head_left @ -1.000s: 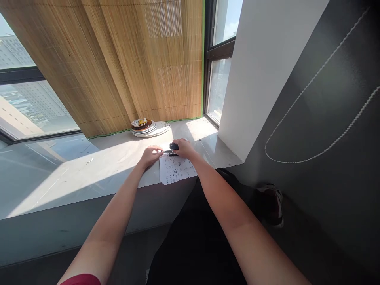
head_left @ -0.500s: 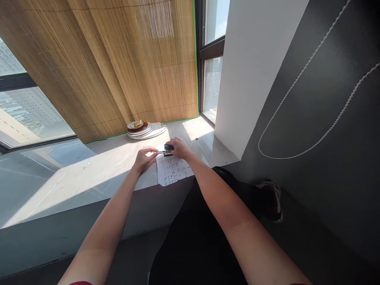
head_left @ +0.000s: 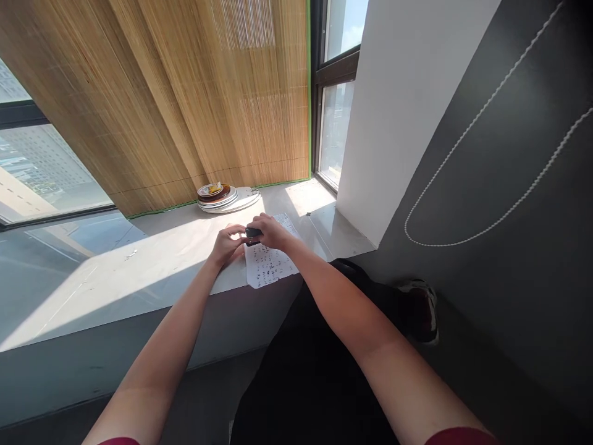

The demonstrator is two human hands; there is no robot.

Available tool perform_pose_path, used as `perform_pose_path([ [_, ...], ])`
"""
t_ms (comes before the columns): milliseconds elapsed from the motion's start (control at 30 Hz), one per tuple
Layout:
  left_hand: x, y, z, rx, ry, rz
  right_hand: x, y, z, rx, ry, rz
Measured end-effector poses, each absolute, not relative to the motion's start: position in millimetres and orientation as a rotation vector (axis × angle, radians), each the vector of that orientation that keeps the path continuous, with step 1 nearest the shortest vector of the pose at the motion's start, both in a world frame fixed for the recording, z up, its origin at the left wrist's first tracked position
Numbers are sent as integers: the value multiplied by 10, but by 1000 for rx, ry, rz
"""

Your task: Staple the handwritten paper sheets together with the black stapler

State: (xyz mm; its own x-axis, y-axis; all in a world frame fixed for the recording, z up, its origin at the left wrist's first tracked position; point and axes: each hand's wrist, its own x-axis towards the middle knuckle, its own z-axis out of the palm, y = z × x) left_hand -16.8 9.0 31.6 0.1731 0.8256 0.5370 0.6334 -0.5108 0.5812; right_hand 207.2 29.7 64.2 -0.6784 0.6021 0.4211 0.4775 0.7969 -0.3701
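A white sheet of paper (head_left: 271, 262) with rows of dark printed marks lies on the grey windowsill (head_left: 139, 272), its near edge hanging a little over the sill's front. My right hand (head_left: 269, 231) grips a small black object (head_left: 252, 232) just above the paper's left far corner. My left hand (head_left: 227, 243) is curled against the same black object from the left, fingertips touching it. Most of the object is hidden by my fingers.
A stack of plates (head_left: 227, 198) with a brown dish and food scraps on top sits further back on the sill, against a bamboo blind (head_left: 185, 99). A white pillar (head_left: 393, 111) and dark wall with a bead cord (head_left: 486, 167) stand at right.
Both hands have drawn closer together around the black object, shifting slightly left off the paper's top; more of the sheet's far part shows now. The camera view swung a little.
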Motion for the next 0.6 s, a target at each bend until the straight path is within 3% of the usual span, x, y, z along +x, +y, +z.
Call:
perform_pose_path([
  [233,-145,104,287,2214,1497,1265,2593,546,717,-1099,-2195,314],
  [400,-135,113,222,2288,1407,1004,3044,778,602,-1554,-2032,255],
  [600,-143,107,243,2278,1394,747,3122,850,490,-1664,-2064,166],
])
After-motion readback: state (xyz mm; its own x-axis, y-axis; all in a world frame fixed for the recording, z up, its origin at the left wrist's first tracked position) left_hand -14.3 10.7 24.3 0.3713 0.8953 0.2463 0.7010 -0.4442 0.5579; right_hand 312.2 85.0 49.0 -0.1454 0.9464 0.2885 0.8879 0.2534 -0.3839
